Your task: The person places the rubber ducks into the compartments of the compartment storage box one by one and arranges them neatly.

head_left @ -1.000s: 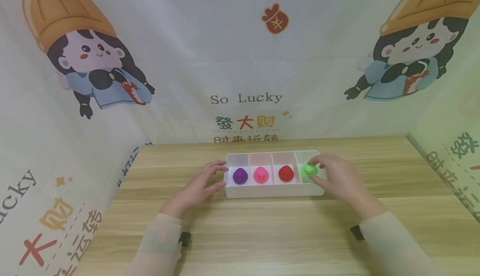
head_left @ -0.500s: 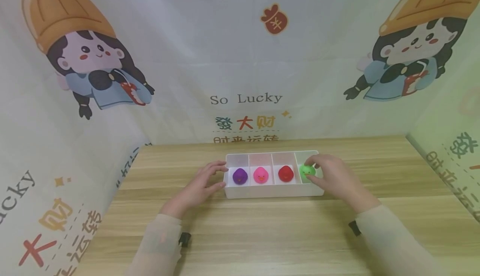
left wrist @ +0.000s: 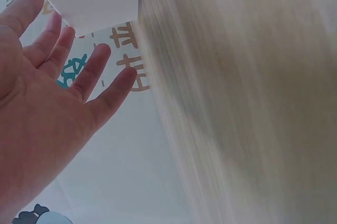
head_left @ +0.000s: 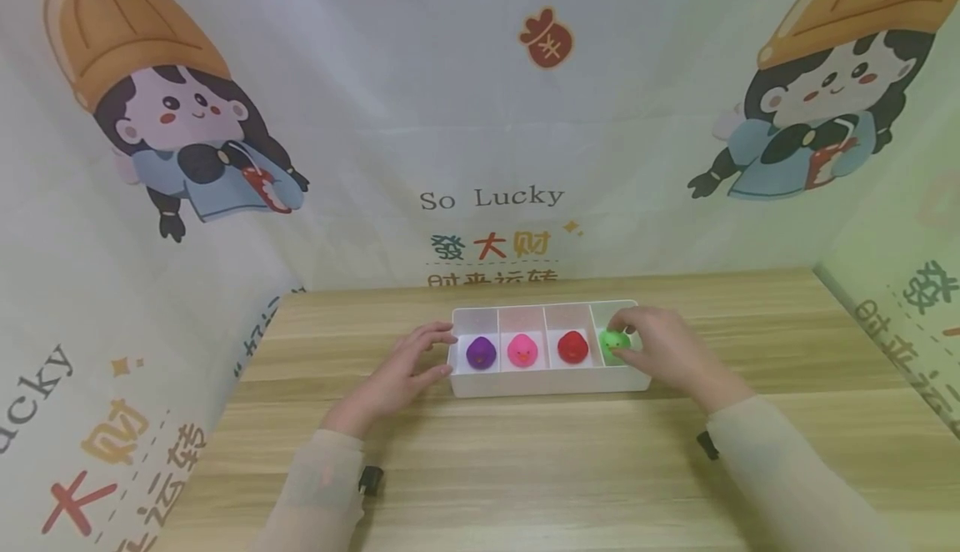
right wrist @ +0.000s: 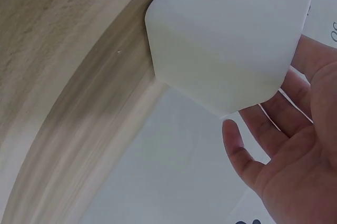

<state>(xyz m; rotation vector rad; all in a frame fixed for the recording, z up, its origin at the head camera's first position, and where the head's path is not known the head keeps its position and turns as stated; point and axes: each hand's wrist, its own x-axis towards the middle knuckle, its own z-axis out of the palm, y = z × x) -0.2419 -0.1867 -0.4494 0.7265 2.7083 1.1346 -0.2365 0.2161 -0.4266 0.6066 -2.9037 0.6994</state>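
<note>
A white divided tray point(head_left: 550, 382) holds one small rubber duck in each compartment. From left to right they are a purple duck point(head_left: 481, 353), a pink duck point(head_left: 522, 351), a red duck point(head_left: 573, 348) and a green duck point(head_left: 613, 344). My right hand point(head_left: 671, 353) reaches over the tray's right end, thumb and fingers pinching the green duck in the last compartment. The duck's right side is hidden by the hand. At the tray's left end, my left hand point(head_left: 397, 375) has its fingers spread, the tips against or close to the end wall; the left wrist view shows them nearly straight.
The tray stands near the back of a wooden table point(head_left: 540, 469). A printed cloth point(head_left: 360, 118) hangs behind the table and along both sides. Each sleeved forearm has a small black device at the wrist.
The green duck has shifted slightly left and settled lower in its compartment with my right hand, and the right forearm has moved a little left and up. My left hand has stayed put.
</note>
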